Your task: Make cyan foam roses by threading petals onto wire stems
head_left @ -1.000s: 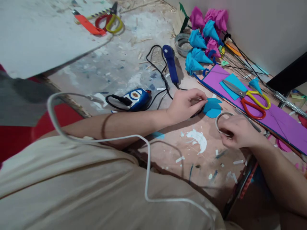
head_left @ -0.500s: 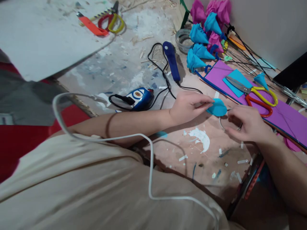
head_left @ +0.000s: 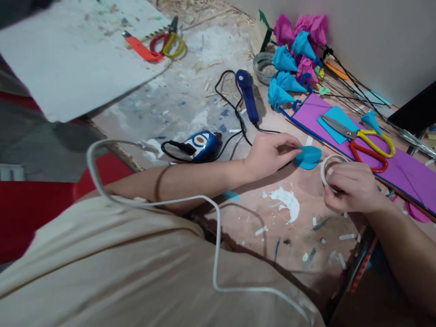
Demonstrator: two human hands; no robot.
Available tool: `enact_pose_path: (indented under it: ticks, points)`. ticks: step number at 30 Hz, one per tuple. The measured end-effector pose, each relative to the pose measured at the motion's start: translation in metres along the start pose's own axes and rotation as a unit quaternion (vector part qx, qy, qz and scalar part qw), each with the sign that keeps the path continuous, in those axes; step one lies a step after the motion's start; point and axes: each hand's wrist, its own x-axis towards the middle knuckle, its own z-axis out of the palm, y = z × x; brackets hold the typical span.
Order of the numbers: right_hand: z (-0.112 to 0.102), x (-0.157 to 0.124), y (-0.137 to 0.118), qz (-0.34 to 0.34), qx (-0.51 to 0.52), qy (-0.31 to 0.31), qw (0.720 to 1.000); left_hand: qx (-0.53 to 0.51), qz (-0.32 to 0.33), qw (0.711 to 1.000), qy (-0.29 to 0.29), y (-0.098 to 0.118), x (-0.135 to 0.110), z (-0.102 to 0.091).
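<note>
My left hand (head_left: 272, 153) pinches the edge of a rounded blue paper petal (head_left: 309, 158) just above the table. To its right, my right hand (head_left: 354, 184) has its fingers curled through and around a narrow roll of white tape (head_left: 323, 170). A small gap separates the roll from the petal. Beyond my right hand, scissors (head_left: 369, 143) with yellow and red handles lie on purple paper (head_left: 408, 168), their blades over a blue paper square (head_left: 335, 131). A small blue paper cone (head_left: 371, 120) sits near the scissors.
Pink and blue paper flowers (head_left: 286, 59) on dark stems lie at the back right, beside a clear tape roll (head_left: 264, 68). A blue corded tool (head_left: 248, 95) and a blue-white device (head_left: 204, 145) rest behind my left arm. A white cable (head_left: 216, 245) crosses my lap.
My right hand has moved slightly away from the petal, and the tape roll has turned so its ring shows more. My left hand keeps its pinch on the petal. The view has shifted slightly.
</note>
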Motion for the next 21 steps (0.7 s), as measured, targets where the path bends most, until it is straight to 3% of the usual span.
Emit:
enact_pose_path:
  ticks: [3, 7, 11, 14, 16, 18, 21]
  points:
    - [0.002, 0.002, -0.001, -0.003, -0.006, 0.007, 1.0, 0.008, 0.022, 0.998, 0.063, -0.002, 0.003, 0.0]
    - [0.006, 0.004, -0.002, -0.016, -0.035, -0.032, 0.999, -0.002, 0.038, 0.992, 0.122, -0.007, 0.005, 0.0]
    - [0.01, 0.002, 0.0, -0.022, -0.055, -0.086, 0.995, 0.024, 0.055, 0.991, 0.117, -0.008, 0.001, -0.001]
    - [0.01, 0.001, -0.001, -0.014, -0.036, -0.09, 0.995, 0.031, 0.11, 0.989, 0.098, -0.005, 0.0, -0.002]
    - [0.007, 0.003, -0.003, 0.026, 0.003, -0.071, 0.997, 0.044, 0.198, 0.976, 0.081, -0.003, 0.0, -0.003]
    - [0.004, 0.006, -0.007, 0.11, 0.067, -0.046, 0.991, 0.078, 0.303, 0.947, 0.071, -0.001, 0.002, -0.005]
    - [0.002, 0.012, -0.013, 0.299, 0.198, -0.024, 0.933, 0.137, 0.405, 0.902, 0.051, 0.003, 0.003, -0.008]
